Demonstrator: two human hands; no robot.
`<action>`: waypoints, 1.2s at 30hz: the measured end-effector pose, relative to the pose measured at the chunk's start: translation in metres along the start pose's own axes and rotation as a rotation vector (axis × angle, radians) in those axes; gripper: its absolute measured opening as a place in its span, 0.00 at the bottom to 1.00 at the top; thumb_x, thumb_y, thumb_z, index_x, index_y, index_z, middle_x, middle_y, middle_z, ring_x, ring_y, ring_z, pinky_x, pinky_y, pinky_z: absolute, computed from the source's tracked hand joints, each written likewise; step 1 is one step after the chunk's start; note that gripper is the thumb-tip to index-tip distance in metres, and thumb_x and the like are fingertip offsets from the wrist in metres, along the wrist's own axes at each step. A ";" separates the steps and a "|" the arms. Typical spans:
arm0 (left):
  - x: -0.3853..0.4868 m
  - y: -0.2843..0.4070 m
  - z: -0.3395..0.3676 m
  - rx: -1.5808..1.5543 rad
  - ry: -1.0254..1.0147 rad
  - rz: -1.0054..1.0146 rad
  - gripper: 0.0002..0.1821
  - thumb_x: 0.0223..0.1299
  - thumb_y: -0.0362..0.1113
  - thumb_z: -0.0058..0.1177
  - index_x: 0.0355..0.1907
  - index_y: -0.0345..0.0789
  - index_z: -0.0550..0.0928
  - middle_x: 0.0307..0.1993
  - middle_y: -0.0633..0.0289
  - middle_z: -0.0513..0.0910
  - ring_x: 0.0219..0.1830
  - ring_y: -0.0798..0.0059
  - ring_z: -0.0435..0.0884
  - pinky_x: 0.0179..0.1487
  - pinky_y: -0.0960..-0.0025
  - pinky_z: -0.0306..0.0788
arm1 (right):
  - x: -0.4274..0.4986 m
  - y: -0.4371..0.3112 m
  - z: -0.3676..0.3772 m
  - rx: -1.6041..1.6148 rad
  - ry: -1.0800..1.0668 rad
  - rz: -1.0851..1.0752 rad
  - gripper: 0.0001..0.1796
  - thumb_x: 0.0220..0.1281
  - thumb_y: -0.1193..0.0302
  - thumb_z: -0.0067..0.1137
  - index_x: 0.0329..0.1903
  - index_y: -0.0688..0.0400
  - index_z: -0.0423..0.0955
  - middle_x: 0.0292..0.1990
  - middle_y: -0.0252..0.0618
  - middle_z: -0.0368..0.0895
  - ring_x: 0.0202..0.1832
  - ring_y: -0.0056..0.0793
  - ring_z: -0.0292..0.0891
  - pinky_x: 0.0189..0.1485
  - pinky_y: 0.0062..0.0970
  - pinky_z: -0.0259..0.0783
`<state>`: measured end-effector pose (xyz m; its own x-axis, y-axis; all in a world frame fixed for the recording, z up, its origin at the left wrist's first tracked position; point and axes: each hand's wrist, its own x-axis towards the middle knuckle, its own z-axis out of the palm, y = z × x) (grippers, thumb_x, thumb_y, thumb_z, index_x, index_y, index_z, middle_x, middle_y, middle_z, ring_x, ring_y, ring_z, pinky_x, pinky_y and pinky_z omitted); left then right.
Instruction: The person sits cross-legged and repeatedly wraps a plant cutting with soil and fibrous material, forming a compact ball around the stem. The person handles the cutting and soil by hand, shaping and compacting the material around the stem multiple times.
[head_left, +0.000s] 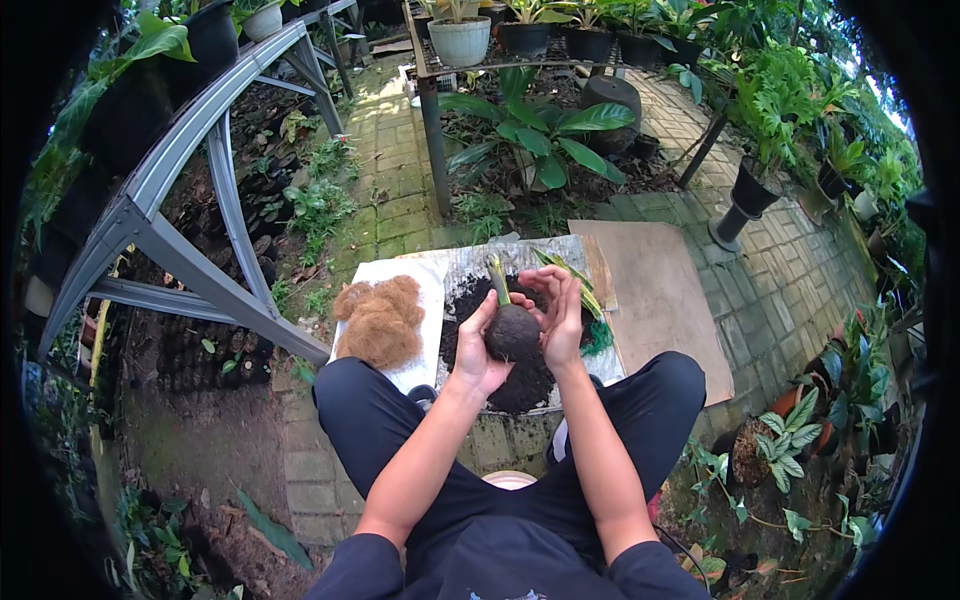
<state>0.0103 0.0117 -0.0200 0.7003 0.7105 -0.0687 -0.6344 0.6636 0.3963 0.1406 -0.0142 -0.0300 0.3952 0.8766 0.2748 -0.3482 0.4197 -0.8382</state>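
Note:
My left hand (477, 349) holds a round, dark ball of soil (513, 334), with the thumb along its near left side. Out of the ball's top rises a short green snake plant cutting (498, 279) with yellow edges. My right hand (562, 321) is cupped at the ball's right side, fingers raised and curved; whether its palm touches the soil is hard to tell. Below both hands, loose dark soil (517, 394) lies spread on a pale sheet (472, 262). Yellow-edged snake plant leaves (592, 304) and a tangle of green string (598, 339) lie right of my right hand.
Brown coconut fibre (381, 322) rests on a white sheet (427, 300) at the left. A brown board (667, 300) lies right of the soil. Metal plant-stand legs (225, 277) rise at the left. A rack with potted plants (460, 41) stands ahead; more pots (752, 187) line the right.

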 end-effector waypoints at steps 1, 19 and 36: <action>0.002 0.001 -0.001 -0.023 0.033 -0.006 0.16 0.73 0.47 0.54 0.48 0.35 0.81 0.46 0.58 0.85 0.48 0.61 0.87 0.53 0.53 0.81 | 0.007 0.010 -0.009 0.072 0.069 0.023 0.32 0.81 0.40 0.25 0.58 0.53 0.67 0.56 0.43 0.78 0.61 0.34 0.73 0.56 0.40 0.76; 0.009 0.031 -0.037 -0.065 0.562 0.131 0.23 0.74 0.48 0.39 0.57 0.32 0.77 0.52 0.51 0.82 0.56 0.55 0.83 0.59 0.43 0.79 | -0.161 0.304 -0.118 -1.194 0.515 1.067 0.56 0.51 0.72 0.61 0.81 0.65 0.41 0.82 0.53 0.38 0.84 0.50 0.33 0.85 0.38 0.39; 0.008 0.031 -0.039 -0.200 0.577 0.159 0.19 0.71 0.43 0.47 0.55 0.33 0.79 0.49 0.48 0.84 0.57 0.51 0.83 0.60 0.42 0.79 | -0.073 0.354 -0.085 -1.348 -0.037 0.679 0.53 0.61 0.59 0.66 0.81 0.55 0.44 0.82 0.47 0.38 0.82 0.52 0.42 0.75 0.56 0.60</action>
<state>-0.0165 0.0465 -0.0440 0.3386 0.7791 -0.5275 -0.8045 0.5305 0.2671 0.0609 0.0503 -0.3871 0.4559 0.8236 -0.3374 0.5760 -0.5620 -0.5936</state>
